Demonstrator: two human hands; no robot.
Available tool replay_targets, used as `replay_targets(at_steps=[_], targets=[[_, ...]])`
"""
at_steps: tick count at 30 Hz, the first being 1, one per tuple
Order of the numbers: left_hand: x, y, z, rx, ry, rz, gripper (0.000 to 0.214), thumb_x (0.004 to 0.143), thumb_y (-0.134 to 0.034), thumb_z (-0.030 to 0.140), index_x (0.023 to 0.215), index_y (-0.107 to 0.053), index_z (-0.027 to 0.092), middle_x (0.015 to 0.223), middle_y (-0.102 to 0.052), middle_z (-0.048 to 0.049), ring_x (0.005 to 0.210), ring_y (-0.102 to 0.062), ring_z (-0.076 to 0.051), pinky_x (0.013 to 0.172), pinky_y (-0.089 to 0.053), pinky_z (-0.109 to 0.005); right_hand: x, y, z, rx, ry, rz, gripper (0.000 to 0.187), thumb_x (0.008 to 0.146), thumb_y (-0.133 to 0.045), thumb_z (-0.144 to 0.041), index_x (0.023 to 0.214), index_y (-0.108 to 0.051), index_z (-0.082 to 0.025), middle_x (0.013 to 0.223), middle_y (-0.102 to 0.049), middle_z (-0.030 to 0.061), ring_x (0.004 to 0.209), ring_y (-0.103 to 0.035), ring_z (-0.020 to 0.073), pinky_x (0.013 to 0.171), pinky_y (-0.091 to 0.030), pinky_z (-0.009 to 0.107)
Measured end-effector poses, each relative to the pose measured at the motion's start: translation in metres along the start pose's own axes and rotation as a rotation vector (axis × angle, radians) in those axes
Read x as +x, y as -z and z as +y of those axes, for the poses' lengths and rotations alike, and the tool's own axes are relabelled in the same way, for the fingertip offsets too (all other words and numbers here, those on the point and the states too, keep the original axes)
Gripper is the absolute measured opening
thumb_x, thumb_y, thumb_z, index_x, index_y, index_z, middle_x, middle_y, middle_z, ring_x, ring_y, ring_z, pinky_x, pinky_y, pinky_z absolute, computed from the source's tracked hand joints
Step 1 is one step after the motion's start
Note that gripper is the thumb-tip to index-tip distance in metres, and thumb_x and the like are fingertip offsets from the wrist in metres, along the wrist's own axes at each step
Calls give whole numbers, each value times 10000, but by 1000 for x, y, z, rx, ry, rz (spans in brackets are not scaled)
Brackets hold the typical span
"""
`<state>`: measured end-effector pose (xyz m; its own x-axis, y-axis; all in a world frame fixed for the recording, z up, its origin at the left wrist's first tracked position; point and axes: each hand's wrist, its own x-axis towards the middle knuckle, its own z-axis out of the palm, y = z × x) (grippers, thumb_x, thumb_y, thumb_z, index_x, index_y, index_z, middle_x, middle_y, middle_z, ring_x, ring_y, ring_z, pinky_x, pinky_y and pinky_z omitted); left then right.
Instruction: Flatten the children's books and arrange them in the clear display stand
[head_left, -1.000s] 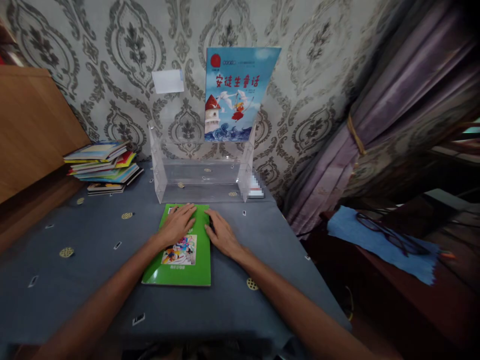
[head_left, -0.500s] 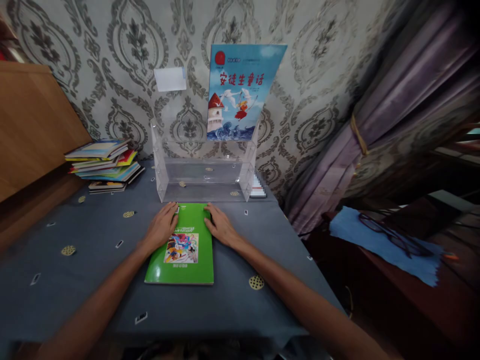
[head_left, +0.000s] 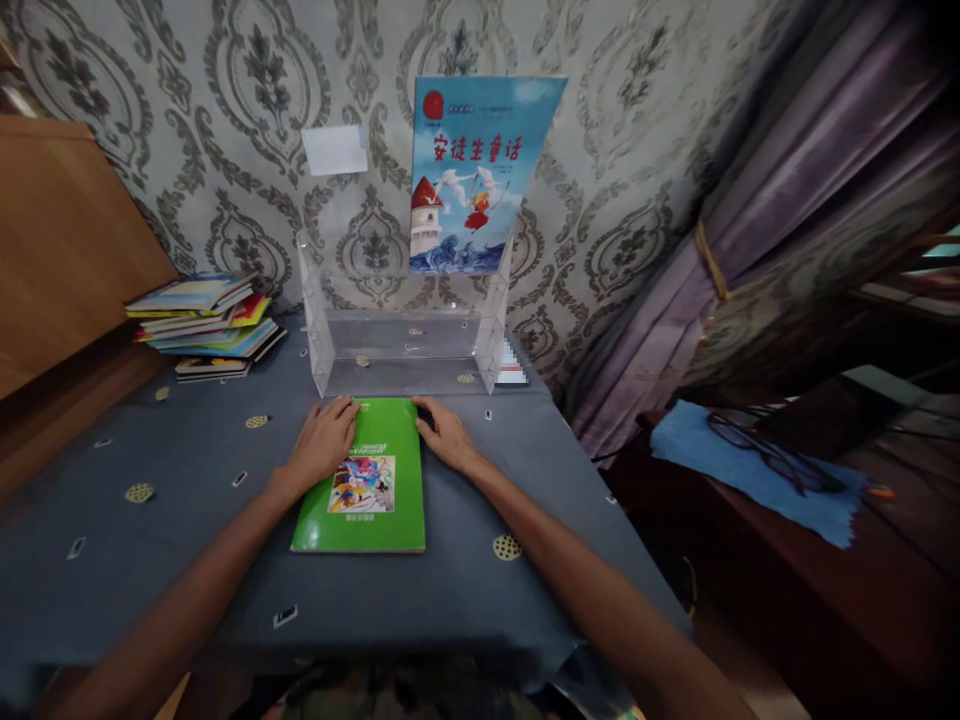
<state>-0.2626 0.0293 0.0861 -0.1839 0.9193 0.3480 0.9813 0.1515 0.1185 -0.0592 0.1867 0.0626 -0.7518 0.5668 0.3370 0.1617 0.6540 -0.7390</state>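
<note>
Has a green book (head_left: 367, 478) lying flat and closed on the blue-grey worktop (head_left: 210, 610). Shows a bright, glossy cover with a pale shine at its lower left, a small picture of colourful figures below the middle, and white lettering above and below that picture, too small to read. Rests the left hand (head_left: 326, 438) over the upper left edge, with fingers held close and tips on the cover. Places the right hand (head_left: 444, 430) at the upper right corner, with fingers slightly bent against the edge. Cannot tell whether either hand grips the book or merely touches it. Just beyond, includes a clear stand (head_left: 315, 348), with a blue book (head_left: 472, 180) upright at its upper right. To the left, shows a loose stack of books (head_left: 202, 325). Behind everything, displays patterned wallpaper (head_left: 262, 80).
</note>
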Motion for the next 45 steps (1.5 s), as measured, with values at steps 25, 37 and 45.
replay_targets(at_steps=[25,37,45], targets=[[-72,38,78,41,-561,-259,704,953,-342,644,1541,-264,265,1584,-363,-84,1496,-232,-296,1201,-179,-532,2,-5,8,38,79,41,411,847,-527,-157,1246,-612,-209,1331,-633,90,1235,-584,237,1080,-440,453],[-54,33,70,61,-547,-231,679,945,-358,655,1497,-375,260,1550,-419,-87,1468,-291,-297,1189,-210,-523,-1,-3,1,42,81,25,388,872,-495,-150,1241,-611,-185,1276,-661,109,1184,-609,231,1057,-451,448],[-26,34,60,-159,-418,-310,499,1014,-320,502,1430,-471,273,1480,-510,-68,1387,-421,-226,1170,-266,-492,2,1,1,117,68,37,362,894,-471,-156,1211,-640,-203,1173,-706,73,1076,-654,218,993,-494,415]])
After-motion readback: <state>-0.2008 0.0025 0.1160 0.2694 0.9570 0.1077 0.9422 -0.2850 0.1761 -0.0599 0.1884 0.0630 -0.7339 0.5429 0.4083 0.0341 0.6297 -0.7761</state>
